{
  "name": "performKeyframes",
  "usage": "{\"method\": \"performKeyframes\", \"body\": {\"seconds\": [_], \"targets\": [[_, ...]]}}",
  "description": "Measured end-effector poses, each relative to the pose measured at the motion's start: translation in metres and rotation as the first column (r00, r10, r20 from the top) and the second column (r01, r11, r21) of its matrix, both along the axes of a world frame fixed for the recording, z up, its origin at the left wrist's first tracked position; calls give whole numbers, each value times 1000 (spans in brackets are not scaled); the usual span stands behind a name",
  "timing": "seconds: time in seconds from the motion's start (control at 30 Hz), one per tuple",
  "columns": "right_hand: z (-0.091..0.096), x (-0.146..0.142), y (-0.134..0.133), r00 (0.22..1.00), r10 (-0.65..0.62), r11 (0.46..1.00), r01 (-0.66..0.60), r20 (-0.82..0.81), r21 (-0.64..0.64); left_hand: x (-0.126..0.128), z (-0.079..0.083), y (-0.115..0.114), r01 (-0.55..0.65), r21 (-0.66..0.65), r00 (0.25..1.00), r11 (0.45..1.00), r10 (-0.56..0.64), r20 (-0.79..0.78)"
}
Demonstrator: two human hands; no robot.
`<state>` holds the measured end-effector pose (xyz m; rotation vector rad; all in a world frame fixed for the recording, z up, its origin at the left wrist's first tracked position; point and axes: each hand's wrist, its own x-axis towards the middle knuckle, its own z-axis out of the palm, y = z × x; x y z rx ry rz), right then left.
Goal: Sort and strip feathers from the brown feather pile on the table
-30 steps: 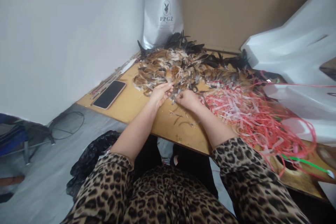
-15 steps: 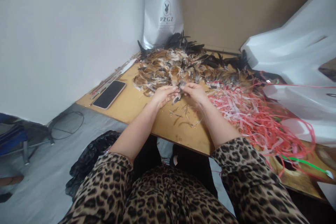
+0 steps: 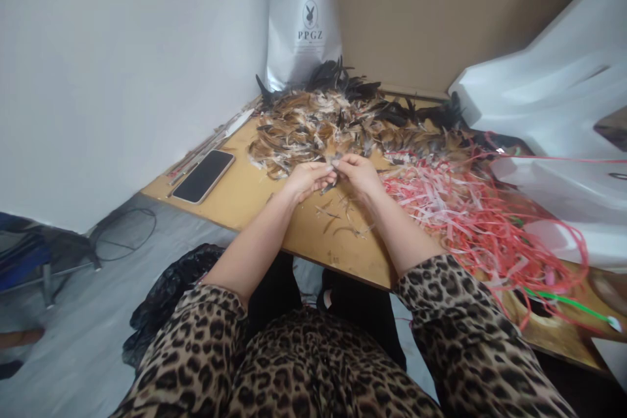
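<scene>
My left hand [image 3: 309, 179] and my right hand [image 3: 358, 172] meet fingertip to fingertip at the near edge of a heap of brown and black feathers [image 3: 304, 124]. Between them they pinch a small feather [image 3: 335, 159], pale and greyish; its lower part is hidden by my fingers. A dark feather tip shows just beneath the hands. Loose thin feathers [image 3: 337, 225] lie scattered on the wooden table [image 3: 274, 219] below my right hand.
A phone [image 3: 204, 176] lies on the table at left. To the right spreads a tangle of red and pink ribbon strips [image 3: 470, 222] with a green strip [image 3: 571, 307]. A white printed bag [image 3: 306, 19] stands behind the feathers. White plastic sheeting [image 3: 543, 91] hangs at right.
My right hand has shifted slightly left, closing the small gap between the two hands. The feather pile and phone stay where they were.
</scene>
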<state>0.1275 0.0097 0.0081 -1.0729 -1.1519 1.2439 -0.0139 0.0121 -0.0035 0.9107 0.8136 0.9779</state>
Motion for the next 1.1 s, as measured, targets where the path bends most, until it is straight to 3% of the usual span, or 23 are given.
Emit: {"method": "performKeyframes", "body": {"seconds": [0.13, 0.23, 0.37, 0.47, 0.57, 0.63, 0.87, 1.1], "targets": [[-2, 8, 4, 995, 7, 1000, -9, 102, 20, 0, 1, 0, -37, 24, 999, 999, 38, -31], [-6, 26, 12, 931, -45, 989, -9, 361, 148, 0, 3, 2, -90, 8, 996, 996, 90, 8], [-9, 45, 16, 609, -194, 946, -92, 769, 312, -1, 4, 4, -126, -38, 991, 991, 128, 45], [-9, 45, 12, 393, -271, 914, -182, 879, 364, -2, 5, 4, -132, -63, 989, 989, 135, 53], [-9, 39, 6, 279, -322, 895, -222, 905, 387, -2, 5, 4, -119, -77, 991, 990, 124, 58], [-9, 37, 4, 250, -364, 875, -238, 897, 421, -2, 4, 4, -108, -82, 992, 991, 113, 55], [4, 39, 3, 302, -537, 737, -287, 788, 612, -5, 3, 6, -82, -113, 992, 990, 92, 83], [11, 34, -2, 223, -556, 723, -346, 801, 598, -9, 6, 3, 62, -173, 983, 983, -30, 184]]}}
